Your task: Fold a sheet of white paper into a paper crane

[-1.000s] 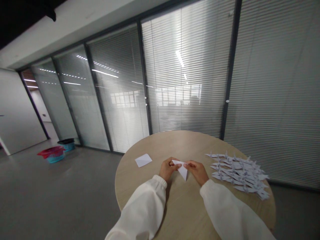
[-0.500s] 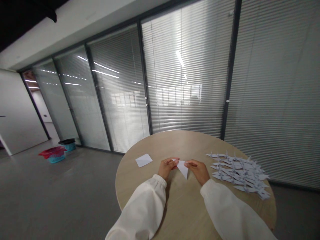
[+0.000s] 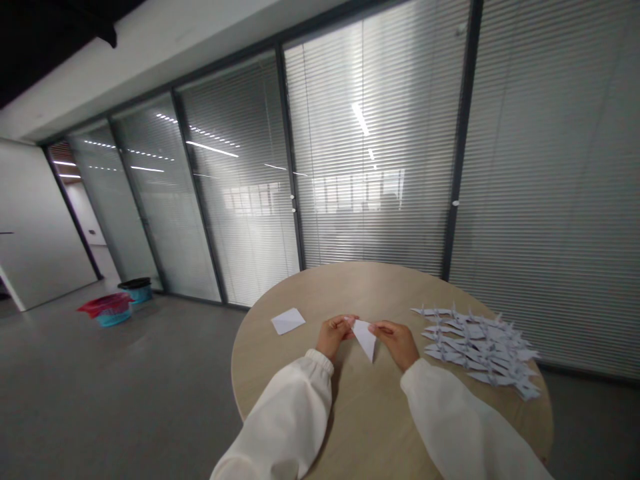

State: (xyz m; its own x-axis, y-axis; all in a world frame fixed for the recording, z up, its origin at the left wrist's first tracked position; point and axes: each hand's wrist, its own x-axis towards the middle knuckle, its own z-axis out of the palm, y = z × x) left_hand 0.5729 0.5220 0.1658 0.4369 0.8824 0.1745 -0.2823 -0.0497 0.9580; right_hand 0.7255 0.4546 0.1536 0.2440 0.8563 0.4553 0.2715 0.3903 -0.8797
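Observation:
Between my two hands is a folded piece of white paper point(image 3: 365, 339), its pointed end hanging down toward me. My left hand point(image 3: 336, 335) pinches its upper left corner between thumb and fingers. On the other side, my right hand point(image 3: 397, 341) grips the upper right edge, thumb on the near face. Some fingertips are hidden behind the paper. To the left lies a flat stack or sheet of white paper point(image 3: 288, 321). Several folded white paper cranes point(image 3: 480, 343) sit bunched together on the right of the table.
The round wooden table point(image 3: 370, 283) stands close to a glass partition with blinds point(image 3: 370, 220). Off to the left on the grey floor are a bin with a red liner point(image 3: 106, 308) and a bin with a black liner point(image 3: 136, 289).
The paper has shifted slightly in my fingers, and its hanging tip sits a little lower. Both hands stay in nearly the same place.

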